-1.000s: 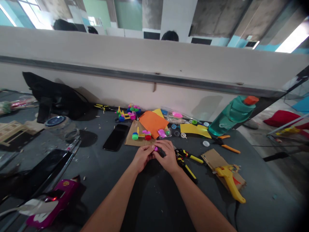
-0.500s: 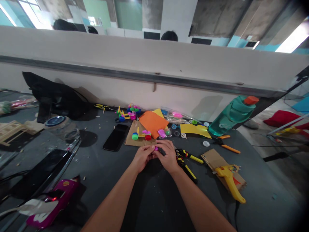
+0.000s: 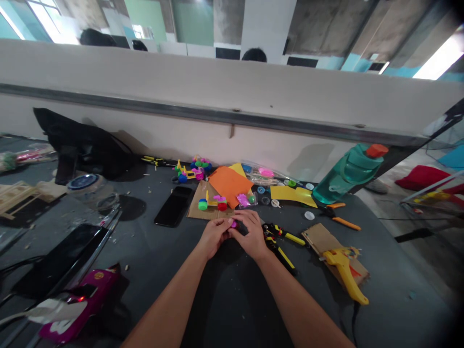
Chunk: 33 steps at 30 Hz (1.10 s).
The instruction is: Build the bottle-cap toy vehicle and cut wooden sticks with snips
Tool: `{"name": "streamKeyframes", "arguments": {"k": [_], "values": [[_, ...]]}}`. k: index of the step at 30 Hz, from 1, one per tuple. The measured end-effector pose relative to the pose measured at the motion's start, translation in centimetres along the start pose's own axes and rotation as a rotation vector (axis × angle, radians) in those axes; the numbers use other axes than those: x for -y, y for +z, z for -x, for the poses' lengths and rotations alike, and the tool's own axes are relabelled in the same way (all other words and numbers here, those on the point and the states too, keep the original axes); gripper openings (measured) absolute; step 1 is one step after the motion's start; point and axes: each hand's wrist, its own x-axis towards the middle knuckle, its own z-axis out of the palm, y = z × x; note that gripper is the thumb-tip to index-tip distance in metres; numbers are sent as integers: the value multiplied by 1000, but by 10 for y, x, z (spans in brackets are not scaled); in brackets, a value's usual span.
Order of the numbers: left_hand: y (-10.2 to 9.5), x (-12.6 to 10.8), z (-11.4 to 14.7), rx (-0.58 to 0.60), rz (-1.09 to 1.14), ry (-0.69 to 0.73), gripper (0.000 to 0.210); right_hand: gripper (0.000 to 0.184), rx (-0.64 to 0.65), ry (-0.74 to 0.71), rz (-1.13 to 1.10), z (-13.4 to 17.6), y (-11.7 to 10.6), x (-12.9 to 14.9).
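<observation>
My left hand [image 3: 213, 236] and my right hand [image 3: 252, 235] meet over the table, their fingertips pinched around a small purple piece [image 3: 234, 224]. Most of that piece is hidden by the fingers, so its kind does not show. Just beyond the hands, on a sheet of cardboard [image 3: 195, 209], stands a little model with green and red wheels [image 3: 212, 203]. An opened purple packet [image 3: 243, 199] lies beside it, below an orange sheet [image 3: 230, 181]. Close to my right hand rest pliers with yellow and black handles [image 3: 281, 246].
At the right are a yellow glue gun [image 3: 342, 268] on cardboard, orange-handled pliers [image 3: 344, 222] and a teal bottle [image 3: 348, 174]. Leftward lie a phone [image 3: 174, 206], a clear jar [image 3: 94, 193] and a magenta power strip [image 3: 83, 302] with cables. A low partition [image 3: 181, 77] closes the back.
Both hands stay almost in place. The fingers have shifted slightly around the purple piece, which sits a touch lower between them.
</observation>
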Motion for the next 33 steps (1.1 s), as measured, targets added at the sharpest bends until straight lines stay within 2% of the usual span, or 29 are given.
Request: {"name": "streamKeyframes", "arguments": {"k": [5, 10, 15, 20, 25, 29, 33], "values": [[0, 0, 1, 22, 19, -6, 22, 15, -17, 12, 2, 0, 1, -1], [0, 0, 1, -3, -5, 1, 23, 24, 8, -2, -1, 0, 0, 0], [0, 0, 0, 21, 15, -7, 24, 15, -17, 15, 0, 0, 1, -1], [1, 0, 1, -8, 10, -9, 23, 22, 10, 5, -10, 0, 0, 1], [1, 0, 1, 24, 20, -13, 24, 15, -16, 19, -11, 0, 0, 0], [1, 0, 1, 7, 8, 0, 23, 21, 3, 8, -18, 0, 1, 0], [0, -1, 1, 29, 7, -8, 23, 16, -14, -4, -15, 0, 1, -1]]}}
